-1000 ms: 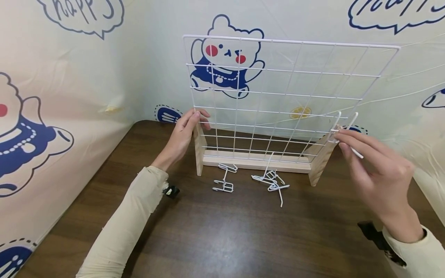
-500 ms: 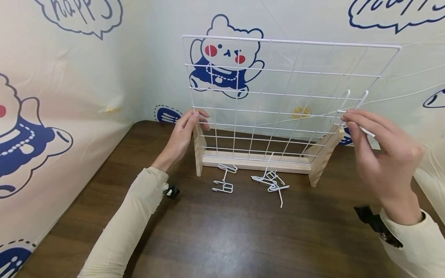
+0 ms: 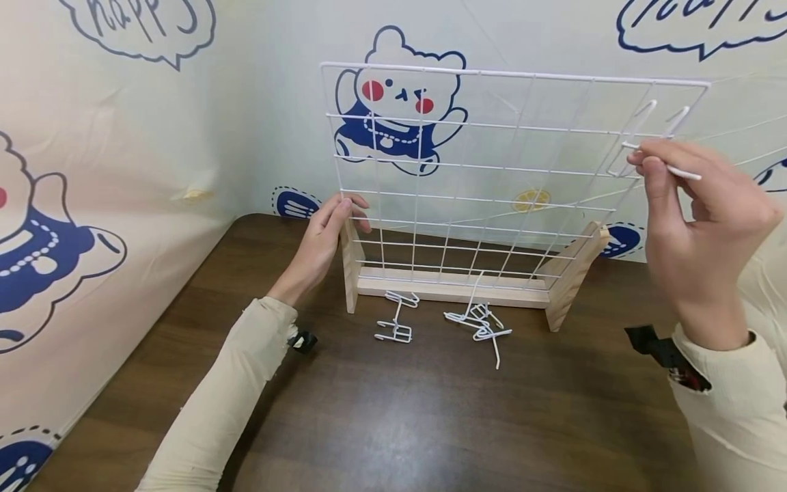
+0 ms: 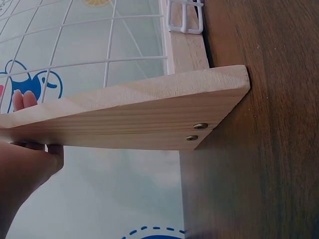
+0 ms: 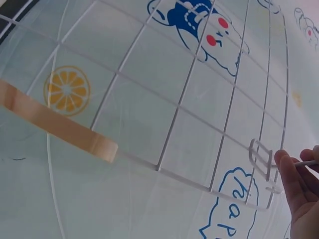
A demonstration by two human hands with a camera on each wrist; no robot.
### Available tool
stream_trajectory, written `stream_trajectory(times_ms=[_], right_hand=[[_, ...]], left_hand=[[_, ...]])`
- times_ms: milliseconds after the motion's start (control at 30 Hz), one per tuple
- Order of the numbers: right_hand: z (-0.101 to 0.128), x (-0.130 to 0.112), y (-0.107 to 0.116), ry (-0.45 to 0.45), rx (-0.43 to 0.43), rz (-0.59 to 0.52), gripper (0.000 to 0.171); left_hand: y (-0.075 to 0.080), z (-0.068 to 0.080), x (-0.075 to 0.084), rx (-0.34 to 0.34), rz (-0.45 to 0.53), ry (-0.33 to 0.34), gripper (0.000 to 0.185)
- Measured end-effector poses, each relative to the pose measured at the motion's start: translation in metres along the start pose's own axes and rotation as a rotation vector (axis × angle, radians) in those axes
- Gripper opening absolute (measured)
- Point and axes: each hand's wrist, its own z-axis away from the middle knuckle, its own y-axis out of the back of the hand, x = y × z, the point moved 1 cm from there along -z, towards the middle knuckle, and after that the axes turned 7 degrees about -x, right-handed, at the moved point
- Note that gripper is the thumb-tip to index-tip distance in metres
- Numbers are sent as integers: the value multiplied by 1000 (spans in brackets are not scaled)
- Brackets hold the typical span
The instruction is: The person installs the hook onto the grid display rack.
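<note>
A white wire grid panel (image 3: 529,75) leans back in a pale wooden stand (image 3: 572,277). My left hand (image 3: 322,229) grips the top of the stand's left side piece (image 4: 149,117), thumb in front and fingers wrapped behind. Up at the grid's right edge, my right hand (image 3: 707,219) pinches a white wire hook (image 3: 688,173) between thumb and fingers. Two bent prongs of this hook rise near the panel's top right corner. In the right wrist view its square wire loop (image 5: 270,164) overlaps the grid's outer cells.
Loose white wire hooks lie on the dark wooden table (image 3: 393,424) before the stand: one (image 3: 397,321) at left, a tangled group (image 3: 486,331) at right. Behind stands a pale cloth backdrop (image 3: 283,123) printed with bears. A dark strap (image 3: 660,348) sits at the right wrist.
My right hand has risen with the hook, from beside the stand's right side piece to near the grid's upper right corner. The left hand stays in place.
</note>
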Motion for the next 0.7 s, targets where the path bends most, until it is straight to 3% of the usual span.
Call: stream_trajectory(times_ms=[300,600,700], right_hand=[[-1,8,-1,-3,-51,-5,14],[17,10,6,19,-180,122,18],[26,10,6,-2,-208,113,24]], left_hand=[[0,-1,1,11,-1,-5,37],[-2,-1,0,10,2,-16,39],[-1,0,-1,19,-2,-11,38]])
